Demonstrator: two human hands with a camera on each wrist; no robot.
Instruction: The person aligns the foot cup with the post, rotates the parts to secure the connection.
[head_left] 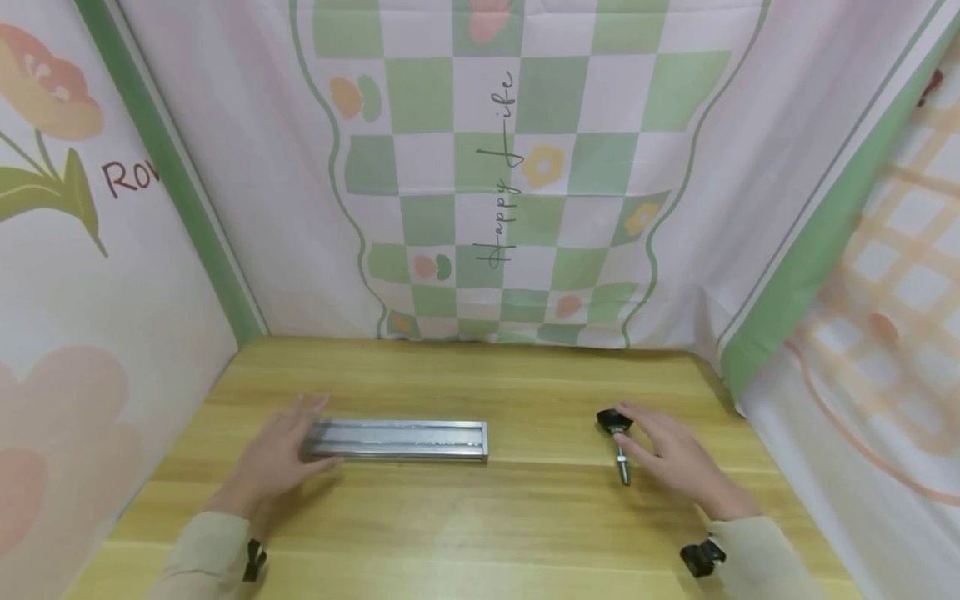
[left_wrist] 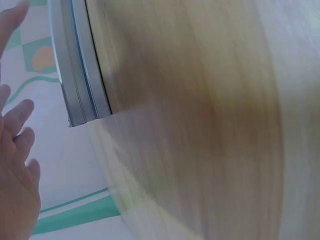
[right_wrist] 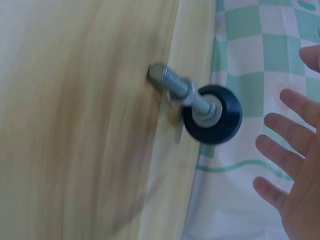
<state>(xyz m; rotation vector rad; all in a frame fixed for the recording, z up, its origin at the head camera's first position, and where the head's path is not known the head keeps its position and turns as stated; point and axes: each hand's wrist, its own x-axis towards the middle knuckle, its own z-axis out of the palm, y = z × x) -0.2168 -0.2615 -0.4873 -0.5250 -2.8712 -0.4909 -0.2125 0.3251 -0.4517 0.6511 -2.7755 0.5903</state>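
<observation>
A long, flat, silver metal bar with grooves lies sideways on the yellow-brown wooden table. The left hand is at the left end of the bar. Its thumb is on the near side and its fingers are spread out loose on the far side. In the left wrist view, a gap shows between the fingers and the bar.

Well off to the right of the bar is a round black foot with a shiny silver screw rod. It lies on the table, with the rod pointing toward the person. The right hand is just beside it, on the side away from the bar. Those fingers are loose and mostly straight, too, and grip nothing.

Behind the bar hangs a white cloth with green squares.
</observation>
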